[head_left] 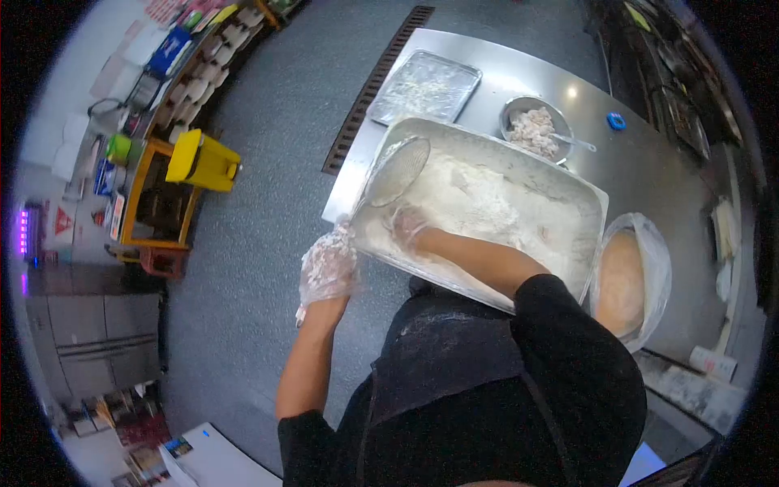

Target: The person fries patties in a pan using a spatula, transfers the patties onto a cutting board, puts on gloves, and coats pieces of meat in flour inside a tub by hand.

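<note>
A large metal tray (604,203) of white flour (466,195) sits at the table's near edge. My left hand (329,264), in a clear glove thickly coated with flour, is closed at the tray's left corner. It appears to hold the handle of a round mesh strainer (399,170); the grip itself is hidden. The strainer is tilted over the tray's left end. My right hand (410,226), also gloved, reaches down to the flour just below the strainer. Its fingers are blurred, so whether they are closed around anything cannot be made out.
Behind the tray are a plastic-wrapped flat tray (426,85) and a metal bowl (560,122) of pale floured pieces with a utensil. A blue ring-shaped object (617,121) lies farther right. A plastic-lined tub (623,284) stands right of me, a yellow bin (203,160) to the left.
</note>
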### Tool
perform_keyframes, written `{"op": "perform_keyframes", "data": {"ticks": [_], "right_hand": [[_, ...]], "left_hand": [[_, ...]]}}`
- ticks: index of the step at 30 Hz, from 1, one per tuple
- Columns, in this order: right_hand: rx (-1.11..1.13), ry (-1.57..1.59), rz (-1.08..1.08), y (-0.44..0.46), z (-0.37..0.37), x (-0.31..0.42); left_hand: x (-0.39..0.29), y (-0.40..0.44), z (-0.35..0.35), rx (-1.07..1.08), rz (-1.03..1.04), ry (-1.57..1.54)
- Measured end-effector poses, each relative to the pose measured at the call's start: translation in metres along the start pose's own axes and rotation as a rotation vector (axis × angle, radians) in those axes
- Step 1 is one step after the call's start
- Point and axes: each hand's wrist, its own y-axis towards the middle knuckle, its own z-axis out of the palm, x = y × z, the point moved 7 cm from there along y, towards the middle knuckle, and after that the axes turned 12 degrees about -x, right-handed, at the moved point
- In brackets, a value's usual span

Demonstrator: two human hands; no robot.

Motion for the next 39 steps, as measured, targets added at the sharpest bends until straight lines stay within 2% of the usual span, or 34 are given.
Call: {"op": "perform_keyframes", "data": {"ticks": [2, 4, 6, 7, 10, 12, 15, 17, 20, 24, 26, 27, 28, 30, 33, 34, 36, 37, 38, 39], "right_hand": [[0.227, 0.021, 0.139, -0.014, 0.037, -0.031], [0.156, -0.277, 0.26, -0.014, -0.017, -0.061], [0.18, -0.064, 0.638, -0.014, -0.076, -0.118], [0.18, -0.068, 0.644, -0.025, -0.081, -0.125], [0.022, -0.43, 0.356, -0.048, -0.105, -0.113], [-0.039, -0.566, 0.268, -0.055, -0.113, -0.098], [0.15, -0.669, 0.278, -0.079, -0.102, -0.085], [0.397, -0.381, 0.612, -0.109, -0.091, -0.102], [0.494, -0.219, 0.603, -0.138, -0.078, -0.115], [0.505, -0.104, 0.665, -0.145, -0.1, -0.133], [0.635, 0.195, 0.896, -0.146, -0.111, -0.132], [0.416, 0.285, 1.024, -0.141, -0.126, -0.127], [0.41, 0.285, 1.036, -0.133, -0.132, -0.118], [-0.106, 0.524, 0.742, -0.086, -0.168, -0.091], [-0.217, 0.385, 0.726, -0.072, -0.211, -0.095], [-0.224, 0.387, 0.741, -0.076, -0.223, -0.107], [0.077, 0.308, 1.037, -0.121, -0.225, -0.14], [0.069, 0.306, 1.047, -0.15, -0.212, -0.153], [0.159, 0.229, 1.094, -0.189, -0.181, -0.174], [0.232, 0.163, 1.146, -0.205, -0.173, -0.174]], "left_hand": [[0.008, -0.001, 0.004, -0.016, -0.045, -0.044], [0.013, -0.003, 0.009, 0.002, -0.07, -0.049], [0.017, 0.003, 0.01, 0.015, -0.098, -0.057], [0.016, 0.005, 0.013, 0.05, -0.079, -0.049], [0.021, 0.007, 0.019, 0.097, -0.042, -0.05], [0.023, 0.016, 0.023, 0.094, -0.022, -0.066], [0.03, 0.019, 0.032, 0.175, -0.076, -0.094], [0.032, 0.018, 0.036, 0.146, -0.023, -0.159], [0.033, 0.021, 0.046, 0.172, 0.044, -0.119], [0.032, 0.022, 0.073, 0.24, 0.129, -0.18], [0.02, 0.022, 0.075, 0.288, 0.244, -0.289], [0.012, 0.025, 0.07, 0.292, 0.255, -0.292], [0.006, 0.027, 0.067, 0.362, 0.217, -0.292], [0.003, 0.026, 0.071, 0.437, 0.192, -0.289], [0.011, 0.025, 0.091, 0.436, 0.267, -0.4], [0.011, 0.026, 0.09, 0.362, 0.352, -0.421], [0.026, 0.026, 0.1, 0.298, 0.447, -0.447], [0.036, 0.025, 0.108, 0.257, 0.577, -0.424], [0.036, 0.023, 0.111, 0.212, 0.703, -0.4], [0.038, 0.028, 0.1, 0.419, 0.394, -0.585]]}}
